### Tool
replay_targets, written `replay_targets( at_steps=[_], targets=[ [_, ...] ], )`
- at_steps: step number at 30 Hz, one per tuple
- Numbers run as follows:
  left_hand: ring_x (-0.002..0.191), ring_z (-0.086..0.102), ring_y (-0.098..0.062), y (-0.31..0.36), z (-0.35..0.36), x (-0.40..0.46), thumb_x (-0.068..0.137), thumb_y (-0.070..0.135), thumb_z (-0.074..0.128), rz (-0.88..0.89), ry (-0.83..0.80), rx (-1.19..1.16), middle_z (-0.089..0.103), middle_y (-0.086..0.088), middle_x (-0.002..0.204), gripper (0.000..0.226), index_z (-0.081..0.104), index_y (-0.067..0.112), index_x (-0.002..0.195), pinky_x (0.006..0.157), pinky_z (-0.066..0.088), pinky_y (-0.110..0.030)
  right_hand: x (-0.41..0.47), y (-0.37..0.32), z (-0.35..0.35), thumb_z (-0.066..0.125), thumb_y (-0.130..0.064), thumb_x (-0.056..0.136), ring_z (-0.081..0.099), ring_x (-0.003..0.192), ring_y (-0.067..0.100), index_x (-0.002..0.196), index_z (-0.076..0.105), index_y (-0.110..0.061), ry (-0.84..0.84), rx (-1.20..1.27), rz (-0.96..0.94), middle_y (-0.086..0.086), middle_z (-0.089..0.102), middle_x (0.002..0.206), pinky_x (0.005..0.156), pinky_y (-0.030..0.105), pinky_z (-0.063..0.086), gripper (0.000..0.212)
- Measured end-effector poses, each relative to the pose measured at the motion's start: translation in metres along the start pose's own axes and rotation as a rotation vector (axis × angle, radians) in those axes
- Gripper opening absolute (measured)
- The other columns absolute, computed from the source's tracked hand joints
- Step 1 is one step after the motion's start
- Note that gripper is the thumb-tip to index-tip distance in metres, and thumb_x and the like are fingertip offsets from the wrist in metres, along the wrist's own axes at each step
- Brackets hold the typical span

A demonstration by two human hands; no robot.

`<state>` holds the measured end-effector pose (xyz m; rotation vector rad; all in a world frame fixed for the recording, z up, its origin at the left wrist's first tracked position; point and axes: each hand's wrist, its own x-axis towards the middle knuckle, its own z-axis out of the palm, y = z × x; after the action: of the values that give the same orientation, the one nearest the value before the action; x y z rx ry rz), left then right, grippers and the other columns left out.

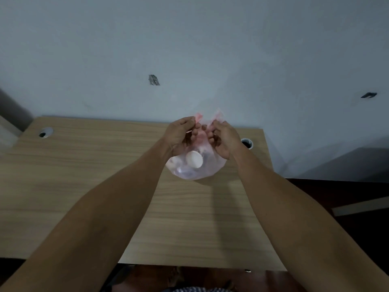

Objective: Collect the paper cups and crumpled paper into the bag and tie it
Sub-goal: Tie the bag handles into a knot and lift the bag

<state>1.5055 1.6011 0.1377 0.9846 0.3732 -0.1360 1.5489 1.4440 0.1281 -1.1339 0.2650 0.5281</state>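
Centre frame, above the pale wood-grain table (84, 186), your left hand (179, 135) and right hand (225, 140) each pinch a pink handle of the translucent plastic bag (210, 167), white paper cup (194, 159) inside.

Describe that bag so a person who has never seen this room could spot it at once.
Find the wooden desk against the pale wall. Above its far edge, toward the right, the left hand and right hand each pinch a pink handle of a see-through bag. It is the only pink, bulging thing here, with a white cup showing through its side.
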Motion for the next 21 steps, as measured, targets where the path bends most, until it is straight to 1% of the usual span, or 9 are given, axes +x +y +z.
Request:
replay_targets(
  at_steps=[3, 5, 7, 9, 11, 13, 16, 18, 21],
  targets=[
    [0.050, 0.049, -0.008, -0.001, 0.003, -0.001, 0.102, 0.012, 0.057, -0.020, -0.028, 0.011, 0.061, -0.001, 0.071, 0.012, 0.068, 0.008, 0.101, 0.045, 0.043, -0.017, 0.001, -0.002, 0.007, 0.047, -0.013, 0.104, 0.038, 0.044, 0.011, 0.096, 0.059, -0.008, -0.053, 0.070, 0.008, 0.005, 0.050, 0.065, 0.038, 0.022, 0.029, 0.016],
    [0.052, 0.045, -0.009, -0.002, 0.002, 0.000, 0.102, 0.012, 0.056, -0.031, -0.051, 0.035, 0.058, -0.001, 0.070, 0.010, 0.063, 0.008, 0.097, 0.049, 0.040, -0.018, 0.002, -0.003, 0.010, 0.043, -0.012, 0.097, 0.033, 0.047, 0.013, 0.093, 0.061, -0.001, -0.077, 0.129, 0.028, 0.006, 0.042, 0.066, 0.041, 0.025, 0.024, 0.022],
    [0.051, 0.041, -0.009, -0.003, 0.000, 0.000, 0.103, 0.011, 0.051, -0.026, -0.082, 0.053, 0.054, -0.001, 0.068, 0.019, 0.059, 0.010, 0.087, 0.050, 0.035, -0.020, 0.003, -0.003, 0.012, 0.036, -0.011, 0.091, 0.032, 0.048, 0.015, 0.091, 0.059, 0.002, -0.060, 0.162, 0.055, 0.008, 0.043, 0.068, 0.044, 0.027, 0.022, 0.026],
    [0.049, 0.039, -0.008, -0.005, -0.003, 0.000, 0.105, 0.010, 0.048, -0.021, -0.121, 0.066, 0.053, 0.000, 0.065, 0.025, 0.056, 0.011, 0.081, 0.049, 0.031, -0.020, 0.004, -0.003, 0.014, 0.034, -0.002, 0.093, 0.035, 0.045, 0.014, 0.084, 0.052, -0.004, -0.034, 0.165, 0.043, 0.009, 0.046, 0.072, 0.041, 0.026, 0.023, 0.020],
    [0.049, 0.038, -0.007, -0.006, -0.006, 0.000, 0.104, 0.010, 0.048, -0.033, -0.159, 0.085, 0.053, 0.001, 0.064, 0.025, 0.058, 0.011, 0.081, 0.049, 0.029, -0.019, 0.005, -0.001, 0.013, 0.036, 0.002, 0.101, 0.043, 0.045, 0.013, 0.083, 0.048, -0.008, -0.017, 0.106, 0.003, 0.009, 0.050, 0.072, 0.040, 0.023, 0.029, 0.023],
    [0.052, 0.036, -0.007, -0.004, -0.009, -0.003, 0.101, 0.011, 0.053, -0.038, -0.222, 0.145, 0.053, 0.001, 0.069, 0.020, 0.066, 0.010, 0.085, 0.051, 0.029, -0.019, 0.006, 0.002, 0.011, 0.042, -0.001, 0.104, 0.051, 0.049, 0.012, 0.091, 0.054, -0.003, -0.036, 0.023, -0.038, 0.010, 0.055, 0.072, 0.042, 0.021, 0.035, 0.017],
    [0.055, 0.034, -0.006, -0.003, -0.013, -0.003, 0.091, 0.016, 0.068, -0.037, -0.309, 0.242, 0.053, -0.004, 0.078, 0.008, 0.073, 0.010, 0.092, 0.052, 0.029, -0.018, 0.004, 0.004, 0.010, 0.055, -0.001, 0.099, 0.050, 0.054, 0.015, 0.108, 0.059, 0.004, -0.058, -0.098, -0.072, 0.012, 0.057, 0.069, 0.043, 0.022, 0.039, 0.011],
    [0.053, 0.035, -0.006, -0.003, -0.017, -0.001, 0.089, 0.020, 0.074, -0.042, -0.318, 0.260, 0.054, -0.007, 0.082, 0.017, 0.070, 0.009, 0.102, 0.051, 0.027, -0.019, 0.002, 0.004, 0.011, 0.061, 0.002, 0.096, 0.044, 0.052, 0.015, 0.099, 0.055, -0.003, -0.073, -0.175, -0.080, 0.011, 0.052, 0.065, 0.041, 0.022, 0.036, 0.008],
    [0.053, 0.036, -0.007, 0.000, -0.021, 0.000, 0.092, 0.018, 0.074, -0.038, -0.296, 0.267, 0.052, -0.003, 0.074, 0.009, 0.069, 0.013, 0.098, 0.050, 0.027, -0.020, 0.002, 0.004, 0.011, 0.063, 0.004, 0.093, 0.036, 0.045, 0.014, 0.093, 0.036, -0.017, -0.093, -0.277, -0.065, 0.013, 0.050, 0.064, 0.040, 0.024, 0.026, 0.034]
  ],
)
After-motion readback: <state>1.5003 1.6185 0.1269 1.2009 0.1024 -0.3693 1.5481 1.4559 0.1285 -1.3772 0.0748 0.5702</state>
